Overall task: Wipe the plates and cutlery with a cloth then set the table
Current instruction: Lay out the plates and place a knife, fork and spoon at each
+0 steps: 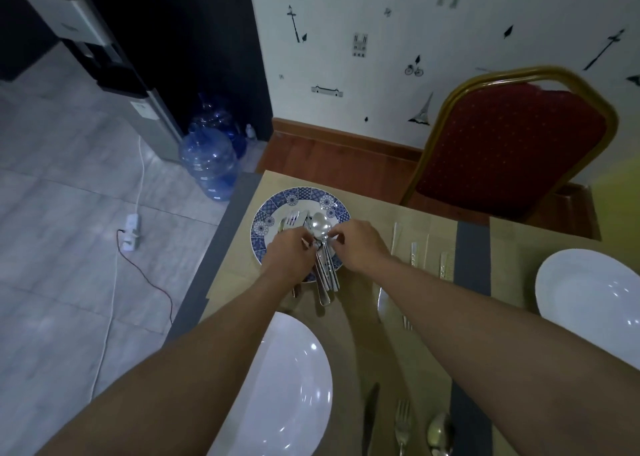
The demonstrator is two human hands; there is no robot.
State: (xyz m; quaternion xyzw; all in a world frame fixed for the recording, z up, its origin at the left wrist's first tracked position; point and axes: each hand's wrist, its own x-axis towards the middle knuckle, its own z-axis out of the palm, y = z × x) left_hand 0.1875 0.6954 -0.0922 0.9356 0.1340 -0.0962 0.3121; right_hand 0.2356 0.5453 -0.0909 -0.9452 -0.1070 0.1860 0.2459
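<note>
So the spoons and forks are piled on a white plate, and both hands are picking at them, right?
Not quite. The cutlery is piled on the blue patterned plate, not a white one; the head view shows it. The rest holds: the left hand and the right hand both pinch at the pile.

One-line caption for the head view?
Left hand and right hand hold a cutlery bundle on the blue-patterned plate near a white plate.

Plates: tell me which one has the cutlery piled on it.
The blue-patterned plate at the far left carries the cutlery pile; the near white plate and the right white plate show none.
</note>
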